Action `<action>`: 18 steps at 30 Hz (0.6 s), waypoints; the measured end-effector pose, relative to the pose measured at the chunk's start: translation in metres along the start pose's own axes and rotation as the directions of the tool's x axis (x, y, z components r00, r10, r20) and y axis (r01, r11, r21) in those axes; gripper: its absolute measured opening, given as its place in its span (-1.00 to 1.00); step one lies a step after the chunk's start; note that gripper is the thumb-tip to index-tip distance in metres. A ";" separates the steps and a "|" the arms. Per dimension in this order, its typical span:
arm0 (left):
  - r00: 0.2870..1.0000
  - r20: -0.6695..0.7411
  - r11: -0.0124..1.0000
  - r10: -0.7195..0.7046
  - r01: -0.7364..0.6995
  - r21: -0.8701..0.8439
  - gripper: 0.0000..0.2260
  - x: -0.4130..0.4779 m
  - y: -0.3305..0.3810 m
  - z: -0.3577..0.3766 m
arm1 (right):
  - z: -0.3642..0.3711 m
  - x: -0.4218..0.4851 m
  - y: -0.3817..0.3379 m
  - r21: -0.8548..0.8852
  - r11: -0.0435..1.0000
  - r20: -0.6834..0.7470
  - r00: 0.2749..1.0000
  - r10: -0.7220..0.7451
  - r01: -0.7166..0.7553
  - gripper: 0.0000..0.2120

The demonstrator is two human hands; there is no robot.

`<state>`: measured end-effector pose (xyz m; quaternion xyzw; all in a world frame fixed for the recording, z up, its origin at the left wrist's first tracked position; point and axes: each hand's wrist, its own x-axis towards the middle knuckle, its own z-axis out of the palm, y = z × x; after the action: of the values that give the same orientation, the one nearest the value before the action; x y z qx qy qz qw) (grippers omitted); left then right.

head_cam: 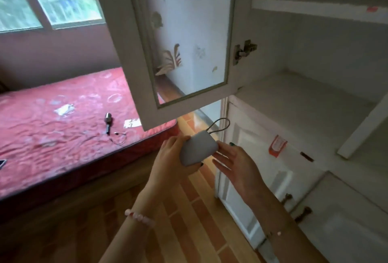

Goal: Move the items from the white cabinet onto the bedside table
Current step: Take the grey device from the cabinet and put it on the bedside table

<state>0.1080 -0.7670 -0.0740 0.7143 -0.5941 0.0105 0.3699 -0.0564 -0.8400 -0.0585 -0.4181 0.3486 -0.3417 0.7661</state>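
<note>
A small grey rounded device (198, 149) with a thin wire loop on top is held in front of me, below the open cabinet door. My left hand (172, 159) grips it from the left, thumb under its lower edge. My right hand (235, 162) is beside it on the right with straight fingers, a fingertip touching its right end. The white cabinet (315, 99) stands open on the right; its lower shelf shows nothing on it. A pale object stands on the upper shelf, cut off by the frame. The bedside table is not in view.
The open glass cabinet door (184, 42) hangs just above my hands. A bed with a red mattress (63, 128) lies to the left, with a small metal item (108, 123) and thin wire on it. Wooden floor runs between bed and lower cabinet doors (247, 157).
</note>
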 end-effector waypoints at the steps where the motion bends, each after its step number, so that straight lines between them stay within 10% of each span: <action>1: 0.999 -0.023 0.999 -0.034 0.034 -0.001 -0.33 -0.011 -0.006 -0.010 | 0.012 -0.003 0.004 -0.017 1.000 0.036 0.999 0.006 -0.006 -0.71; 18: 0.793 -0.429 0.860 -0.433 0.506 0.068 -0.37 -0.235 -0.093 -0.212 | 0.246 -0.081 0.140 -0.220 0.956 0.510 0.813 0.281 -0.192 -0.71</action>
<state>0.2090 -0.4530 -0.0749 0.8523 -0.3057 0.1170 0.4080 0.1354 -0.6165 -0.0614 -0.5093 0.1960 -0.0845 0.8337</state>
